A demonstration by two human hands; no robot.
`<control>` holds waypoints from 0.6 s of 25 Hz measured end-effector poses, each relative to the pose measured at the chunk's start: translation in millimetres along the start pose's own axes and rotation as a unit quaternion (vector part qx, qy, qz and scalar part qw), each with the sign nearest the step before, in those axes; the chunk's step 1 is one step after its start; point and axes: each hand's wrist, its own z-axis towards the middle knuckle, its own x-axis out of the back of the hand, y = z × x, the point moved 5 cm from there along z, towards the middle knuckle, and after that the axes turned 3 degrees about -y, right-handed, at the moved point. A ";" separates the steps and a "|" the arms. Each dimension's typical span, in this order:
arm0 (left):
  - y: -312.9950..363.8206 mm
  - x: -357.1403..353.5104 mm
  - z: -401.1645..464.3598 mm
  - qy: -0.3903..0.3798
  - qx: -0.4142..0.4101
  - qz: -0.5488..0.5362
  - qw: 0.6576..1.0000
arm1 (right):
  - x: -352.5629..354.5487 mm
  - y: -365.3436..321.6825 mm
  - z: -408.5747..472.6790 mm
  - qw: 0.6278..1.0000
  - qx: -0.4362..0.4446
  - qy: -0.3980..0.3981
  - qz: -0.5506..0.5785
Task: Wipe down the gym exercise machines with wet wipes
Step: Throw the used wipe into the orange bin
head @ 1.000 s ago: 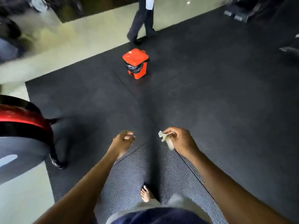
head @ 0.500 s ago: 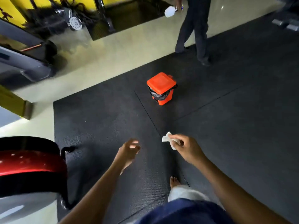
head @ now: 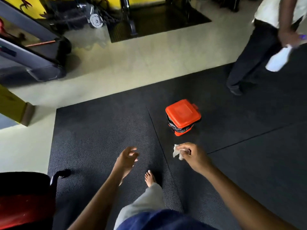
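- White, crumpled wipe (head: 176,152) pinched in my right hand (head: 193,157), held above the black mat (head: 93,138), near the bin (head: 182,119).
- My left hand (head: 127,159) holds nothing, fingers loosely curled.
- Since half a second ago the orange bin has come closer, now just beyond the wipe; the other person (head: 259,45) with a bottle (head: 277,60) has shifted to the right edge.
- Pale floor (head: 149,63) beyond the mat; a red machine (head: 25,200) at my lower left, a treadmill (head: 33,62) farther left.

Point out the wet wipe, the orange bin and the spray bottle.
wet wipe (head: 176,152): head view, crumpled middle.
orange bin (head: 182,113): head view, lid centre.
spray bottle (head: 277,60): head view, white body.
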 end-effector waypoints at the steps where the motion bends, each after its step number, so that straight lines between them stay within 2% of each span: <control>1: 10.2 13.7 26.4 -0.004 0.010 -0.003 1.000 | 3.8 -5.9 29.6 1.000 -0.009 0.002 0.004; 4: 53.4 45.6 95.8 -0.019 0.020 0.000 1.000 | 21.6 -26.9 97.4 0.999 -0.017 0.003 0.027; 7: 113.6 65.3 177.5 -0.053 0.012 0.041 0.998 | 40.9 -26.0 163.3 0.998 -0.038 0.047 0.020; 12: 203.2 33.4 275.2 -0.124 -0.038 0.078 0.988 | 71.2 5.8 238.9 0.992 -0.074 0.101 0.007; 15: 248.0 7.3 331.6 -0.165 -0.069 0.140 0.974 | 90.5 42.4 293.6 0.985 -0.109 0.137 0.008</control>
